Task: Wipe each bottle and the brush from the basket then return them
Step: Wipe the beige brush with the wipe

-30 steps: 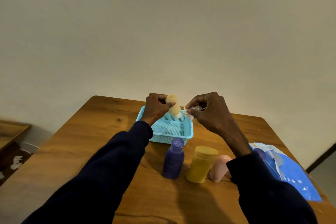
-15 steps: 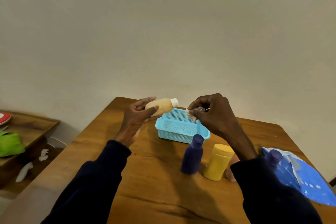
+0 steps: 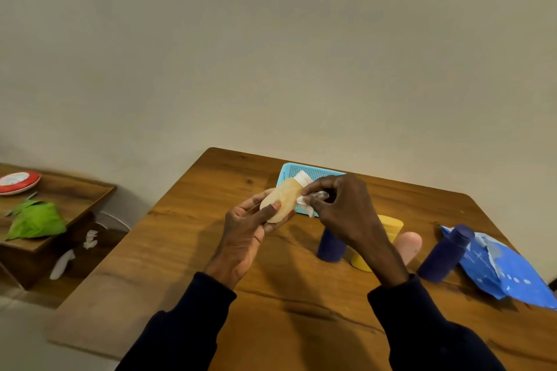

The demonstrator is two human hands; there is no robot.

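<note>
My left hand [image 3: 247,229] holds a pale yellow bottle [image 3: 281,200] with a white cap, tilted, above the table in front of the blue mesh basket [image 3: 313,173]. My right hand [image 3: 340,208] pinches a small white wipe [image 3: 306,202] against the bottle's side. On the table behind my right forearm stand a purple bottle [image 3: 330,245] and a yellow bottle [image 3: 388,227], with a pink bottle [image 3: 410,245] beside them. A second purple bottle [image 3: 446,253] stands further right. The brush is not visible.
A blue wipes pack [image 3: 506,271] lies at the table's right edge. To the left, a lower wooden side table [image 3: 69,190] carries a red round tin [image 3: 18,182] and a green cloth [image 3: 36,220]. White scraps [image 3: 90,238] lie on the floor between.
My left hand brought the yellow bottle toward my right hand, and the wipe now touches the bottle. The view has swung left, shifting the basket and bottles rightward.
</note>
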